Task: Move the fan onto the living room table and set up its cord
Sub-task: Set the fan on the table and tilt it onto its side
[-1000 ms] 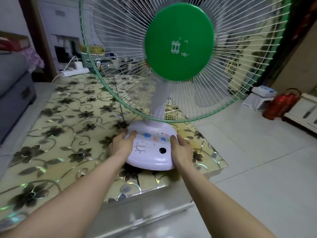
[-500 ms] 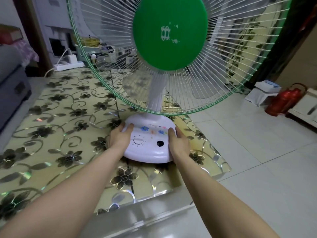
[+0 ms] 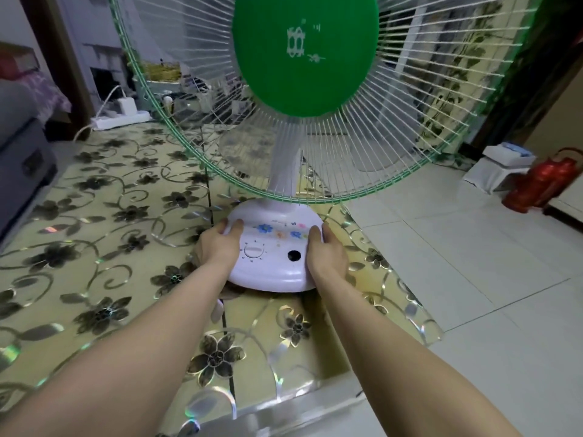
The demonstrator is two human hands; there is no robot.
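Hands: left hand (image 3: 220, 244) and right hand (image 3: 328, 252) are being pressed against the fan base (image 3: 271, 257).
Risk: top-heavy fan (image 3: 306, 55) being tipped off the tabletop (image 3: 94, 234) edge beside the right hand.

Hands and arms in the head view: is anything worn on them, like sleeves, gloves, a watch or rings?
Nothing shows. The left hand and right hand are bare, without gloves, and both forearms are uncovered to the frame edge: no sleeves, watch, bracelets or visible rings.

The fan (image 3: 277, 241) is sitting on the surface (image 3: 94, 247) near its right edge, with a power strip (image 3: 121, 119) lying at the far left corner.
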